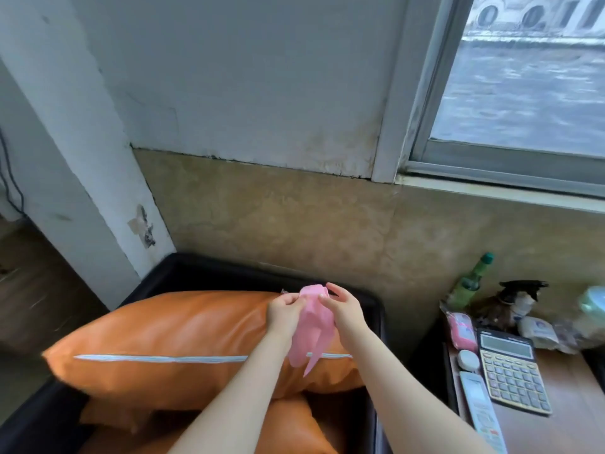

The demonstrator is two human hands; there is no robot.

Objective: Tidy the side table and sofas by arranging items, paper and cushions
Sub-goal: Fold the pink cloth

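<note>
Both hands pinch pink paper [312,326] over orange cushion [170,342], calculator [512,368] nearby.

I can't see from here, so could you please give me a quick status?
Left hand and right hand both pinch the pink paper. Held above the orange cushion. Nothing in the way.

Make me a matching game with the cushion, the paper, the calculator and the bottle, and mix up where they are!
Things:
1. orange cushion
2. pink paper
3. calculator
4. green bottle

Places:
A. standing by the wall, at the table's back
B. on the black sofa
C. lying flat on the side table
D. held in both hands

Pairs: 1-B, 2-D, 3-C, 4-A
</note>
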